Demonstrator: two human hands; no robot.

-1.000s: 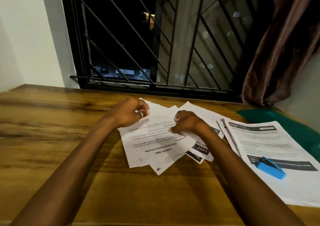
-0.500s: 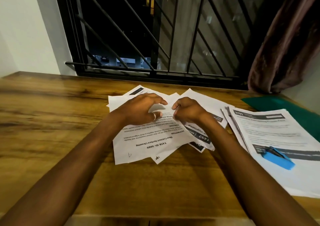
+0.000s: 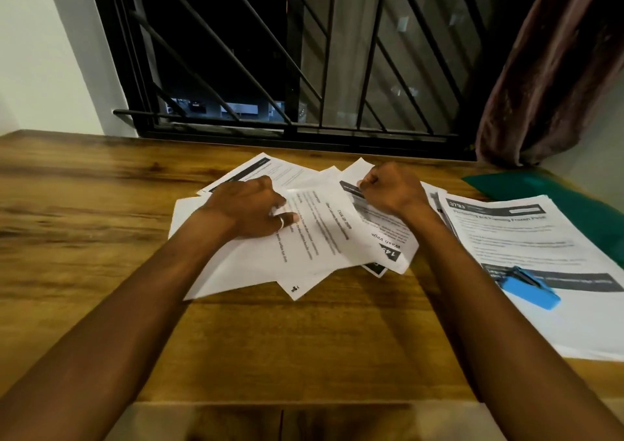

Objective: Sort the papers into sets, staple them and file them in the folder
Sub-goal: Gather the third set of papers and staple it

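A loose fan of printed white papers (image 3: 317, 241) lies in the middle of the wooden table. My left hand (image 3: 248, 207), a ring on one finger, rests palm down on the left sheets with fingers spread. My right hand (image 3: 393, 189) is closed in a fist on the upper edge of a sheet with a dark header. To the right lies a neater stack of papers (image 3: 526, 238) with a blue stapler (image 3: 528, 288) on top. A green folder (image 3: 540, 187) pokes out from under that stack at the far right.
The wooden table (image 3: 101, 238) runs to a barred window (image 3: 287, 69) at the back. A dark curtain (image 3: 557, 69) hangs at the right. A white wall stands at the left.
Both hands have spread apart over the loose papers. The right hand has pulled a dark-headed sheet up and to the right; the top sheets have shifted and turned.
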